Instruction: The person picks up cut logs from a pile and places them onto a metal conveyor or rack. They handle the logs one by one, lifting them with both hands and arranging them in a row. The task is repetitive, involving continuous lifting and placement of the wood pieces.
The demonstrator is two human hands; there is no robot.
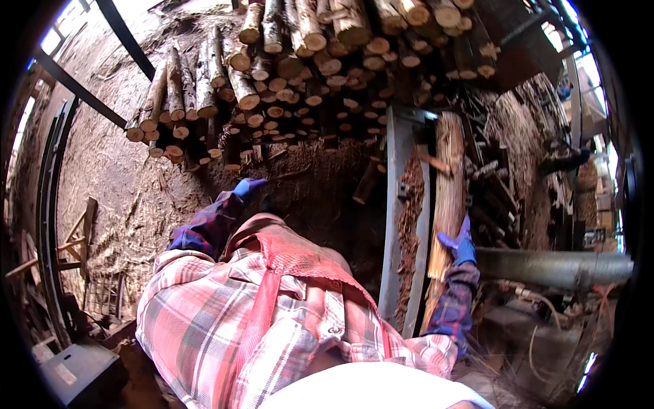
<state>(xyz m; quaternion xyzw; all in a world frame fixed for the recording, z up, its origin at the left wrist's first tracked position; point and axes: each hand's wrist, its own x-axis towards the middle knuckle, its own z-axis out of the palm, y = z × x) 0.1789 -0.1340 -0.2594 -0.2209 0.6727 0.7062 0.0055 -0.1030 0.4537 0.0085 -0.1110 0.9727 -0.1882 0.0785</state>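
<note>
My right hand [460, 245], in a blue-purple glove, rests on a long split log [447, 187]. Its thumb lies across the wood and its fingers stretch along the right side. The log shows pale, splintered wood and lies lengthwise beside a grey metal channel [396, 204] with bark scraps [411, 208] in it. Off to the left, my left hand [249, 188] wears the same kind of glove and hangs over the dark ground below the woodpile. A thin stick [291, 175] is just beyond its fingertips. Whether those fingers hold anything is too unclear to make out.
A large stack of cut logs [310, 41] spans the far side. A grey metal cylinder [555, 267] reaches out to the right of the split log. Black metal posts [51, 204] and a grey box [78, 371] stand at the left. Loose split wood [490, 184] lies at right.
</note>
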